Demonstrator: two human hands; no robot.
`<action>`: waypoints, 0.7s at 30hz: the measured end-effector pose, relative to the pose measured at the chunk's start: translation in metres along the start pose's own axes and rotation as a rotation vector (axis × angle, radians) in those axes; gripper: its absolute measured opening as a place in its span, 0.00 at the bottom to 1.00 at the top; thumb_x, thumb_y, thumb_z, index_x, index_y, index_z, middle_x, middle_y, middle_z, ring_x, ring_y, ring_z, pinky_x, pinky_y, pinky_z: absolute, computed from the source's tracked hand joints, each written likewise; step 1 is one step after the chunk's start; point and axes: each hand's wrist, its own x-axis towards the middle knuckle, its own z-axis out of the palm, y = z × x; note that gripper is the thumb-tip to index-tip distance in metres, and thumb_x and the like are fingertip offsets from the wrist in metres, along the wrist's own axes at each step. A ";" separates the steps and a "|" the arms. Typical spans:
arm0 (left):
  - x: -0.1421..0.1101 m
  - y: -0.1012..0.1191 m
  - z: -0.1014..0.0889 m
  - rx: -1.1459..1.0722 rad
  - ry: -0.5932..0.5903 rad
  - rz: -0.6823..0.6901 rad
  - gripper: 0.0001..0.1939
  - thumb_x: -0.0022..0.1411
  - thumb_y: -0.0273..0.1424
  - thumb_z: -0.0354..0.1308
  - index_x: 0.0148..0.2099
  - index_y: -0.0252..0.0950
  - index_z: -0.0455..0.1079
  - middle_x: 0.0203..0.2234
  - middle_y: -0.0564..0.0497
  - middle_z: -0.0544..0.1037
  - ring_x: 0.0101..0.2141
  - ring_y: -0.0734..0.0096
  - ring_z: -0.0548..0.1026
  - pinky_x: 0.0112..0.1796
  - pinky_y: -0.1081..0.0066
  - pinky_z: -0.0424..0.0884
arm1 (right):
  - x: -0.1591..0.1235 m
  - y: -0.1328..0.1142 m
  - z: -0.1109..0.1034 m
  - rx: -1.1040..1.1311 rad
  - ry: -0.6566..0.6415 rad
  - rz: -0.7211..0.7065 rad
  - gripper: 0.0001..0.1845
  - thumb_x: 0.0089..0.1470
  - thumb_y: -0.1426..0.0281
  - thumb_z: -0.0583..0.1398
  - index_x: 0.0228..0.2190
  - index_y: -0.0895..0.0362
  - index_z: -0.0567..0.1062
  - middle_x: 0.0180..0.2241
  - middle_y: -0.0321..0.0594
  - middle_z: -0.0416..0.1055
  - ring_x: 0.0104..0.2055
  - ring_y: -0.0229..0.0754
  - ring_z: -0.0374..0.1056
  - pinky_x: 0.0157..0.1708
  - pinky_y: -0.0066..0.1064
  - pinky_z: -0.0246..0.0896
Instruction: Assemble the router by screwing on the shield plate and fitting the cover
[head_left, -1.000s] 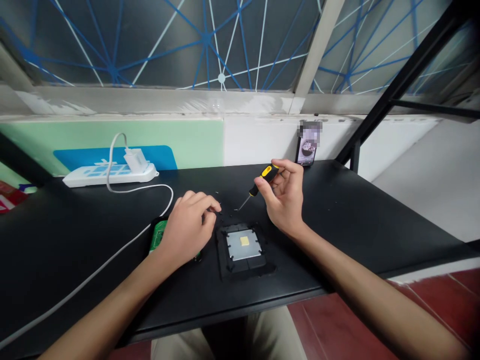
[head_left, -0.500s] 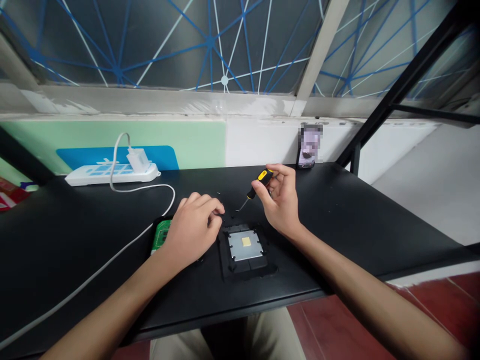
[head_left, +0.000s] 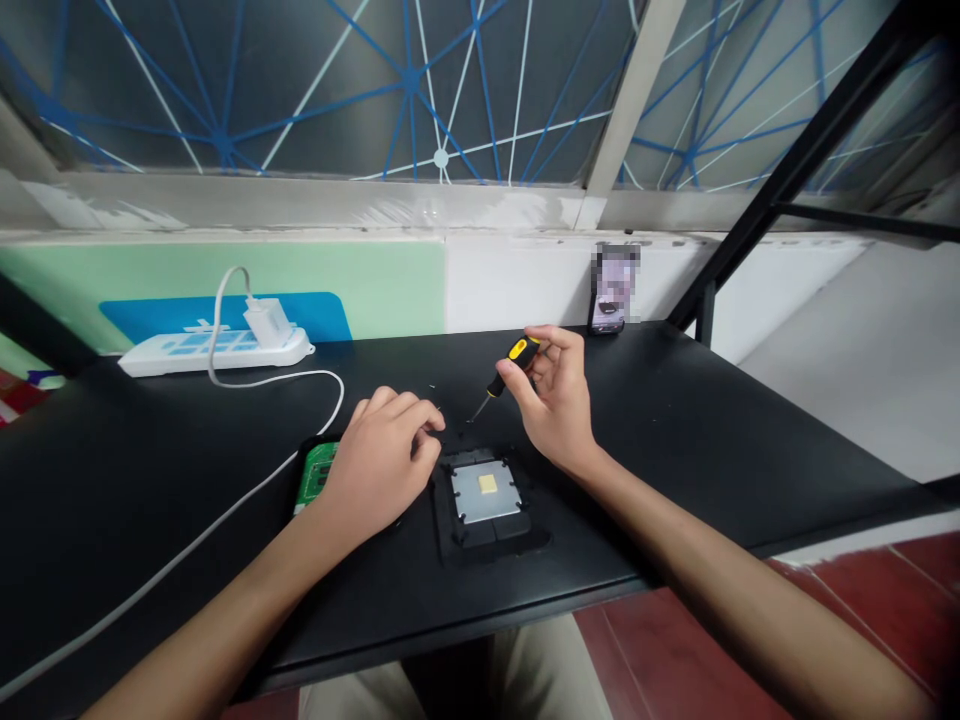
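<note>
My right hand (head_left: 553, 400) is closed around the black and yellow handle of a screwdriver (head_left: 523, 350), whose thin shaft slants down to the left. Its tip is close to small dark bits, likely screws (head_left: 463, 432), on the black table. My left hand (head_left: 386, 455) hovers left of them with its fingers curled and thumb near the forefinger; what it pinches, if anything, is too small to see. Beneath that wrist, a green circuit board (head_left: 315, 475) in a black shell is partly covered. Between my forearms lies a black square casing (head_left: 446, 540) bearing a silver metal plate (head_left: 469, 500) with a cream pad (head_left: 487, 484).
A white power strip (head_left: 165, 362) with a plugged-in charger (head_left: 268, 322) stands at the back left. Its white cable (head_left: 187, 550) crosses the table's left side. A phone (head_left: 611, 295) leans against the wall at the back right, beside a black metal frame (head_left: 705, 310).
The screwdriver and my right hand have shifted slightly left and down, its tip staying near the small bits. My left hand keeps its curled shape with little movement. The camera view sways slightly.
</note>
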 end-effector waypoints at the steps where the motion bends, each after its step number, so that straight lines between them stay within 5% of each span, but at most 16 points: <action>1: 0.000 0.000 0.000 0.000 -0.003 -0.002 0.12 0.59 0.20 0.51 0.37 0.39 0.72 0.34 0.52 0.79 0.39 0.59 0.69 0.40 0.61 0.67 | 0.000 0.000 0.000 0.007 0.005 0.003 0.20 0.60 0.65 0.63 0.51 0.47 0.63 0.40 0.36 0.65 0.33 0.38 0.69 0.36 0.37 0.71; 21: -0.006 0.000 0.004 -0.057 -0.207 0.267 0.16 0.68 0.19 0.45 0.46 0.37 0.72 0.43 0.47 0.75 0.43 0.57 0.67 0.43 0.58 0.63 | 0.014 0.006 -0.031 0.151 0.015 0.249 0.19 0.60 0.65 0.62 0.52 0.48 0.67 0.33 0.37 0.68 0.37 0.43 0.73 0.33 0.38 0.72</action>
